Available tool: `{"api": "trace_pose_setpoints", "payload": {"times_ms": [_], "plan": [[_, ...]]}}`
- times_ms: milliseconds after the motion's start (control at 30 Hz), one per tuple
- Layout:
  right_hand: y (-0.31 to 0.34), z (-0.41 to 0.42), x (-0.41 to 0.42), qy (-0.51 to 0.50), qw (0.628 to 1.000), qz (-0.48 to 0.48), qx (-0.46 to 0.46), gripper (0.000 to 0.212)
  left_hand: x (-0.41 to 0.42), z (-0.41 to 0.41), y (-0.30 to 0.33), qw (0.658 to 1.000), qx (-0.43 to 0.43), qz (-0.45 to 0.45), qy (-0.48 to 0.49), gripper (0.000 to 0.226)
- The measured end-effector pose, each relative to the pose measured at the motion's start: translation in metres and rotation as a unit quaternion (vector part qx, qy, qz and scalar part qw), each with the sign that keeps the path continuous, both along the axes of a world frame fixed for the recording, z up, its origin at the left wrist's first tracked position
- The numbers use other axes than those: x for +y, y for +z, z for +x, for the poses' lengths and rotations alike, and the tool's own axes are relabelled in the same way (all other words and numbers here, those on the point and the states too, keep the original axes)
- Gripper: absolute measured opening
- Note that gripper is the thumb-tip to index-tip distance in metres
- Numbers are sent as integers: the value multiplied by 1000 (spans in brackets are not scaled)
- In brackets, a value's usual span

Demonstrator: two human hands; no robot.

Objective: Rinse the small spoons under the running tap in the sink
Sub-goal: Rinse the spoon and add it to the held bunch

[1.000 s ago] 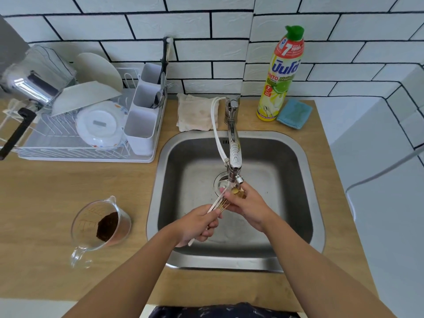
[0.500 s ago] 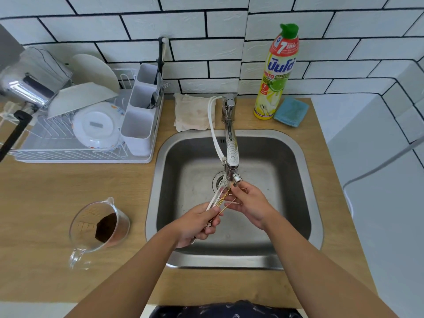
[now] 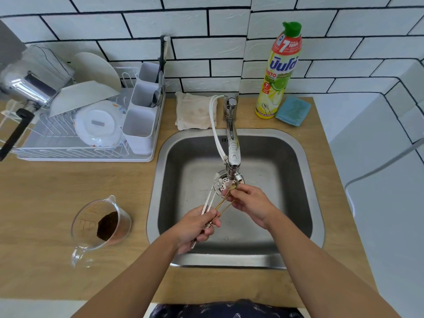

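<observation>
Over the steel sink (image 3: 305,161), my left hand (image 3: 195,226) grips a bundle of small spoons (image 3: 214,198) by their handles, some white or silver, some thin and gold. Their bowls point up toward the spout of the chrome tap (image 3: 232,154), where water runs onto them. My right hand (image 3: 249,200) pinches the gold spoon bowls right under the spout. The spoon bowls in my right fingers are mostly hidden.
A dish rack (image 3: 75,136) with plates, a bowl and a cutlery holder stands at the left. A glass measuring jug (image 3: 101,226) with dark grounds sits on the wooden counter. Behind the sink lie a cloth (image 3: 193,113), a dish soap bottle (image 3: 278,72) and a blue sponge (image 3: 292,111).
The spoon bundle has fanned out slightly, with the white ones now apart to the left of the gold ones. Both hands stay under the tap.
</observation>
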State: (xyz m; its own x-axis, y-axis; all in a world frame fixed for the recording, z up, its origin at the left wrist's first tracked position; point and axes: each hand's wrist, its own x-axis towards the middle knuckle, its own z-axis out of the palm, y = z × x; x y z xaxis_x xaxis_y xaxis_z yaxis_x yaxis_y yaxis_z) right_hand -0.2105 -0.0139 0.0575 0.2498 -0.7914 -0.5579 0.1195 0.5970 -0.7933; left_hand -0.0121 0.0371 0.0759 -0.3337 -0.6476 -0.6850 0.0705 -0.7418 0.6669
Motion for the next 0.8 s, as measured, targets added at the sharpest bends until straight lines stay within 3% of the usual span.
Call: {"api": "trace_pose_setpoints", "payload": {"times_ms": [167, 300, 467, 567, 667, 800], "plan": [[-6, 12, 0, -60, 991, -32, 112, 18, 0, -9, -6, 999, -34, -17, -29, 28], [-7, 11, -2, -54, 979, -48, 191, 28, 1, -8, -8, 999, -32, -20, -26, 30], [-2, 8, -2, -54, 996, 31, 65, 47, 2, -1, -6, 1000, -6, 7, -15, 29], [1, 6, -1, -61, 995, 63, -36, 39, 3, -1, -4, 1000, -7, 4, -21, 30], [2, 8, -2, -20, 999, 29, -19, 21, 2, 1, -1, 999, -5, 6, -45, 32], [4, 15, -8, 28, 998, 13, 58, 23, -4, 4, 4, 994, 18, 46, -102, 30]]}}
